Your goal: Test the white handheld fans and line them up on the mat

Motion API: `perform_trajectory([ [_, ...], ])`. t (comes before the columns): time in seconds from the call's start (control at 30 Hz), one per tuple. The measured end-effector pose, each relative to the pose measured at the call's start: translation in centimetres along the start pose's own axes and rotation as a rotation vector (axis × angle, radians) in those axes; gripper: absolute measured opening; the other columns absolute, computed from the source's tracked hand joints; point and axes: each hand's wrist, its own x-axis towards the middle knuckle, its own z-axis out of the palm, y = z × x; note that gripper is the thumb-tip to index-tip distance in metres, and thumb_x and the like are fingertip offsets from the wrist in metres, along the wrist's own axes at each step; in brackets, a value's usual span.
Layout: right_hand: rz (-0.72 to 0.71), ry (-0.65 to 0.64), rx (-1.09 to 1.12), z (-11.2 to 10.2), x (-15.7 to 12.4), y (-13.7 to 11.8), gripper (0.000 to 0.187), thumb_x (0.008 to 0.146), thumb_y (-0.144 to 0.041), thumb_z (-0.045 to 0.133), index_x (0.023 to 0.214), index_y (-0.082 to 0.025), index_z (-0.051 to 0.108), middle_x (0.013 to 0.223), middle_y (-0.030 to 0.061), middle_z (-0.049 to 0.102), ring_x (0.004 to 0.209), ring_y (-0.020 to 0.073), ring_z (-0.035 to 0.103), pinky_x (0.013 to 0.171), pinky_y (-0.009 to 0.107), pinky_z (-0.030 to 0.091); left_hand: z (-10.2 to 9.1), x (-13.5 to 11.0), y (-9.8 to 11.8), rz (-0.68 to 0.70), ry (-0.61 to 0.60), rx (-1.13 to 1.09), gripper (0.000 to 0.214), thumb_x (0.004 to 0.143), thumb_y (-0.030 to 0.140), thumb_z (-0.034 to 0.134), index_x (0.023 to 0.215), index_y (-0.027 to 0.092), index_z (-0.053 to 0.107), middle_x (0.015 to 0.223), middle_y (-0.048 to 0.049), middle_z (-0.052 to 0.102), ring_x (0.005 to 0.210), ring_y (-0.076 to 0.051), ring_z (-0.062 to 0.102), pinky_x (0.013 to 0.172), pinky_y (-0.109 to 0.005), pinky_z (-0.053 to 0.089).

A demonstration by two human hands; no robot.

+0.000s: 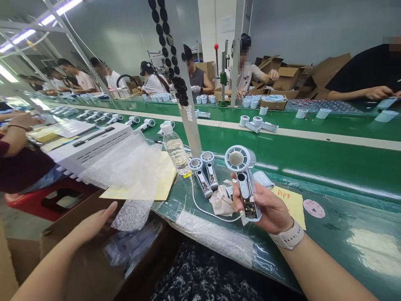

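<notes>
My right hand (269,211) is closed around the handle of a small white handheld fan (242,177), held upright over the green bench with its round head on top. A thin white cable (200,207) runs from its base across the bench. My left hand (95,223) reaches out to the left, fingers stretched flat, touching a sheet of bubble wrap (133,213) that lies over a cardboard box (78,259). Two more fans (204,171) lie side by side just left of the held one, next to a crumpled cloth (221,200).
A water bottle (174,148) stands behind the two fans by a slanted metal post (188,104). Yellow paper sheets (166,179) and a yellow note (293,202) lie on the bench. Fans and white parts ride the green conveyor (313,154). Several people work along both sides.
</notes>
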Motion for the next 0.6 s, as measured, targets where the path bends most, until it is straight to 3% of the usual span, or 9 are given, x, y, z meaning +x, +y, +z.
perform_trajectory([
  [0.07, 0.0, 0.001, -0.007, -0.1, 0.0, 0.0, 0.044, 0.065, -0.039, 0.081, 0.103, -0.024, 0.066, 0.088, 0.0027, 0.066, 0.065, 0.0161, 0.059, 0.062, 0.031, 0.047, 0.4, -0.8, 0.1, -0.124, -0.277, -0.332, 0.059, 0.06, 0.084, 0.061, 0.059, 0.025, 0.062, 0.067, -0.0099, 0.07, 0.067, -0.028, 0.066, 0.069, -0.048, 0.058],
  [0.13, 0.012, 0.001, 0.004, -0.3, 0.1, 0.1, 0.042, 0.065, -0.038, 0.081, 0.102, -0.024, 0.067, 0.088, 0.0029, 0.067, 0.067, 0.0163, 0.06, 0.064, 0.031, 0.048, 0.3, -1.4, 0.8, -0.157, -0.383, -0.551, 0.056, 0.05, 0.078, 0.075, 0.064, 0.025, 0.066, 0.077, -0.0087, 0.074, 0.077, -0.027, 0.068, 0.082, -0.048, 0.056],
  [0.2, 0.026, 0.009, 0.023, -0.4, 0.1, 0.2, 0.043, 0.065, -0.035, 0.082, 0.103, -0.023, 0.067, 0.088, 0.0032, 0.067, 0.069, 0.0168, 0.06, 0.065, 0.031, 0.049, -0.1, -1.3, 2.0, -0.156, -0.299, -0.615, 0.054, 0.043, 0.069, 0.084, 0.068, 0.024, 0.067, 0.077, -0.0072, 0.074, 0.078, -0.027, 0.067, 0.083, -0.047, 0.055],
  [0.27, 0.031, 0.025, 0.04, -0.6, 0.1, 0.3, 0.044, 0.066, -0.033, 0.083, 0.105, -0.023, 0.068, 0.089, 0.0032, 0.068, 0.071, 0.0172, 0.061, 0.067, 0.03, 0.05, -0.8, -0.6, 3.6, -0.148, -0.15, -0.64, 0.051, 0.047, 0.061, 0.086, 0.073, 0.023, 0.065, 0.074, -0.004, 0.072, 0.077, -0.024, 0.066, 0.081, -0.043, 0.055],
  [0.43, 0.042, 0.051, 0.006, -1.3, 0.4, 0.8, 0.037, 0.07, -0.029, 0.082, 0.103, -0.023, 0.066, 0.094, 0.0035, 0.068, 0.078, 0.0175, 0.063, 0.071, 0.031, 0.052, -2.4, 0.3, 9.6, -0.105, 0.244, -0.488, 0.029, 0.079, 0.043, 0.064, 0.075, 0.021, 0.046, 0.057, 0.008, 0.05, 0.055, -0.009, 0.05, 0.062, -0.023, 0.043],
  [0.53, 0.041, 0.022, -0.042, -1.6, 0.5, 1.1, 0.032, 0.073, -0.031, 0.08, 0.099, -0.021, 0.066, 0.09, 0.0041, 0.068, 0.076, 0.0171, 0.062, 0.072, 0.031, 0.052, -2.3, -0.6, 13.6, 0.016, 0.302, -0.191, 0.023, 0.077, 0.041, 0.06, 0.076, 0.023, 0.047, 0.055, 0.0067, 0.05, 0.054, -0.014, 0.05, 0.058, -0.026, 0.038],
  [0.6, 0.052, -0.005, -0.064, -1.6, 0.5, 1.1, 0.031, 0.074, -0.031, 0.08, 0.099, -0.02, 0.065, 0.087, 0.0039, 0.068, 0.074, 0.0167, 0.062, 0.071, 0.031, 0.052, -1.3, -1.4, 16.0, 0.167, 0.284, 0.02, 0.024, 0.078, 0.045, 0.056, 0.071, 0.024, 0.048, 0.053, 0.0047, 0.049, 0.054, -0.017, 0.049, 0.058, -0.029, 0.036],
])
